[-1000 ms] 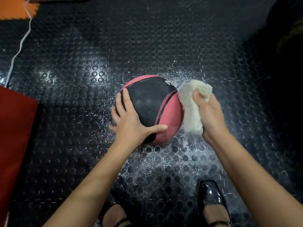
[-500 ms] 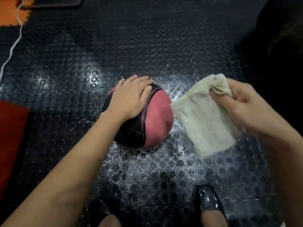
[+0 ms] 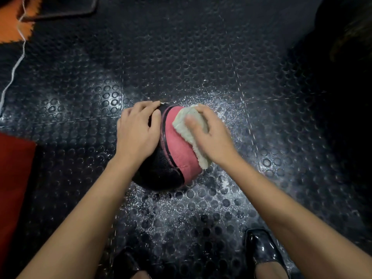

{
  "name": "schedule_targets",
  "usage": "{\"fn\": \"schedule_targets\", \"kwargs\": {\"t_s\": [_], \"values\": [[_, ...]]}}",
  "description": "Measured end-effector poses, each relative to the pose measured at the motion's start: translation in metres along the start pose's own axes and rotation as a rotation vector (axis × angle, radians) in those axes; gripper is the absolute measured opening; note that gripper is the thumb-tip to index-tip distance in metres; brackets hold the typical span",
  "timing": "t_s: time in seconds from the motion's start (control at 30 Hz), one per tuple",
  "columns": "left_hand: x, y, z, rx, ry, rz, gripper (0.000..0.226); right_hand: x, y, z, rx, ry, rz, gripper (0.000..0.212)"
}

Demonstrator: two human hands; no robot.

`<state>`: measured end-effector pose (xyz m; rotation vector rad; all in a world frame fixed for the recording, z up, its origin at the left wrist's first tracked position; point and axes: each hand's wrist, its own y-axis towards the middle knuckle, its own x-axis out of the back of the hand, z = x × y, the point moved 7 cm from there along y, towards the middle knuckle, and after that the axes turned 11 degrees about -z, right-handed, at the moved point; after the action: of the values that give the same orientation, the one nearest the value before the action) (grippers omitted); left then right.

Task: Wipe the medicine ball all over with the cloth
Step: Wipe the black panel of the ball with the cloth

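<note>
A pink and black medicine ball sits on the studded black rubber floor in the middle of the view. My left hand lies flat over the ball's upper left side, fingers spread across the black panel. My right hand grips a cream fluffy cloth and presses it against the ball's pink upper right side. Part of the cloth hangs down past my palm along the ball's right edge.
White dust or speckles are scattered on the floor around the ball. Two shiny black shoes show at the bottom edge. A red mat lies at the left, and a white cord crosses an orange tile at top left.
My right hand brought the cloth from hanging free at the right onto the ball's pink side. My left hand stayed on top of the ball, which turned slightly.
</note>
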<state>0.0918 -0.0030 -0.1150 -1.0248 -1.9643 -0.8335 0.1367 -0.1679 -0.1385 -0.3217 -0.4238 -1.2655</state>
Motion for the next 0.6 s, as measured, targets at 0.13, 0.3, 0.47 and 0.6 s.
{"fn": "schedule_targets", "kwargs": {"t_s": [0.13, 0.3, 0.47, 0.6], "values": [[0.003, 0.005, 0.018, 0.175, -0.226, -0.048, 0.030, -0.007, -0.013, 0.002, 0.089, -0.254, 0.063, 0.075], [0.004, -0.001, 0.017, 0.222, -0.175, -0.053, 0.032, -0.003, -0.016, 0.009, 0.142, -0.281, -0.066, 0.050], [0.001, -0.005, 0.009, 0.160, -0.157, 0.004, 0.037, 0.029, 0.020, -0.001, -0.076, 0.023, -0.278, 0.028], [0.000, -0.005, 0.006, 0.096, -0.156, 0.038, 0.047, 0.009, 0.047, 0.009, -0.006, -0.179, -0.080, 0.033]]}}
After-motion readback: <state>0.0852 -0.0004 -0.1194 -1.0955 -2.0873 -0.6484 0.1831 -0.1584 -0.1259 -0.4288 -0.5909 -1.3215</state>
